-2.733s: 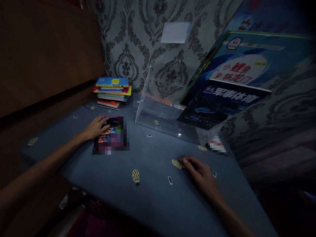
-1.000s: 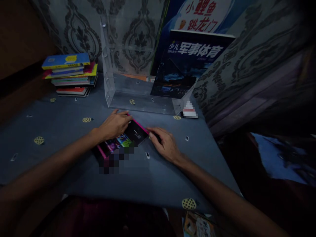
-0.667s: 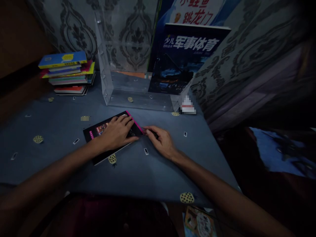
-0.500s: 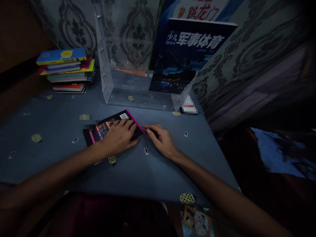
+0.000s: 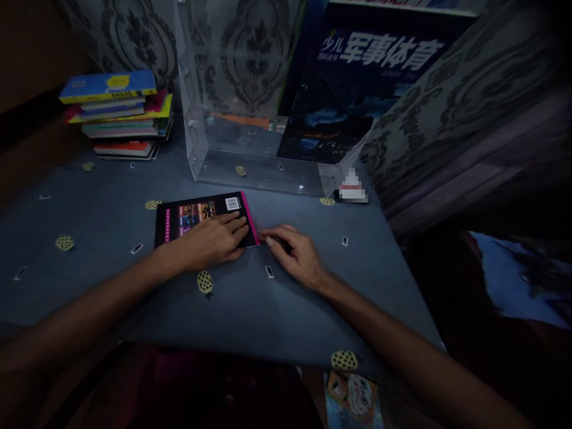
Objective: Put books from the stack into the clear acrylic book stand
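Note:
A black book point(image 5: 192, 215) with a pink spine lies flat on the table, its barcode and small coloured pictures facing up. My left hand point(image 5: 214, 238) rests palm down across its near right part, fingers stretched out and covering some of the cover. Just off the spine's near end, my right hand point(image 5: 295, 253) rests on the cloth with its fingers loosely bent. The right fingertips are very close to the spine; whether they touch it, I cannot tell. No object shows in the right hand.
A clear acrylic rack point(image 5: 263, 179) stands behind the book, with a dark blue book point(image 5: 339, 101) upright at its right. Several books form a stack point(image 5: 118, 116) at the back left. A blurred white item point(image 5: 353, 187) sits by the rack. Another book point(image 5: 353, 396) is below the table's front edge.
The black book has turned slightly clockwise under my left hand, so its long edges lie more level. My right hand stays beside the spine. The whole view has shifted a little.

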`<state>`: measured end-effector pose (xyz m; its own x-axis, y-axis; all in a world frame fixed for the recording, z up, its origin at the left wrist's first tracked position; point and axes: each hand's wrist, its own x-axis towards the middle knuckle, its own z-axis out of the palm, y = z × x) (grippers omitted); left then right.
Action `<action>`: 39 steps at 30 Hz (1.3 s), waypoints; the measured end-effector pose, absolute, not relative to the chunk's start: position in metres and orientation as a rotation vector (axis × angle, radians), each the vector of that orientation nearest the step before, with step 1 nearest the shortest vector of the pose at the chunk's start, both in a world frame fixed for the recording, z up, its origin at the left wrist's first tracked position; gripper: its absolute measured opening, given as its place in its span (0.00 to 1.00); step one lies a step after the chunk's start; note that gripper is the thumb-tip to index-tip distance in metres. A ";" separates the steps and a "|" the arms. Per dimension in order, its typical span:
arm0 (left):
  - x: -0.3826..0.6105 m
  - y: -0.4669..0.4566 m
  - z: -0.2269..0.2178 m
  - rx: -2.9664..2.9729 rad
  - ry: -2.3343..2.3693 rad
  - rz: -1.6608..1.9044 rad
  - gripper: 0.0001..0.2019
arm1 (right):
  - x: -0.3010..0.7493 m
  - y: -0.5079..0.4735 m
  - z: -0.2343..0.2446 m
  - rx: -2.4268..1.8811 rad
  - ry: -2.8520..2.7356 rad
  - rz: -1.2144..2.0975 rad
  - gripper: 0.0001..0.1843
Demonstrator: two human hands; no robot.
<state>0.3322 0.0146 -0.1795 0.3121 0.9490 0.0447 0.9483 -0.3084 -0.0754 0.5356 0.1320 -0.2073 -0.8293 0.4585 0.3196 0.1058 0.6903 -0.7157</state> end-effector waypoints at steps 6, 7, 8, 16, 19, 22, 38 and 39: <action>0.333 0.012 -0.181 -2.477 -1.744 -0.063 0.15 | 0.536 0.135 -0.211 -0.389 -2.344 1.134 0.16; 0.333 0.012 -0.182 -2.478 -1.737 -0.077 0.15 | 0.536 0.135 -0.211 -0.376 -2.342 1.141 0.16; 0.332 0.011 -0.183 -2.478 -1.736 -0.092 0.15 | 0.536 0.135 -0.211 -0.366 -2.344 1.141 0.16; 0.329 0.011 -0.188 -2.480 -1.696 -0.184 0.15 | 0.536 0.135 -0.213 -0.377 -2.347 1.134 0.16; 0.329 0.011 -0.189 -2.483 -1.676 -0.207 0.16 | 0.536 0.134 -0.213 -0.361 -2.334 1.141 0.16; 0.329 0.011 -0.188 -2.484 -1.689 -0.206 0.17 | 0.536 0.134 -0.212 -0.349 -2.317 1.149 0.15; 0.336 0.010 -0.189 -2.425 -1.652 -0.243 0.15 | 0.537 0.132 -0.209 -0.238 -2.421 0.910 0.15; 0.334 0.011 -0.187 -2.440 -1.668 -0.264 0.15 | 0.537 0.132 -0.210 -0.186 -2.435 0.868 0.16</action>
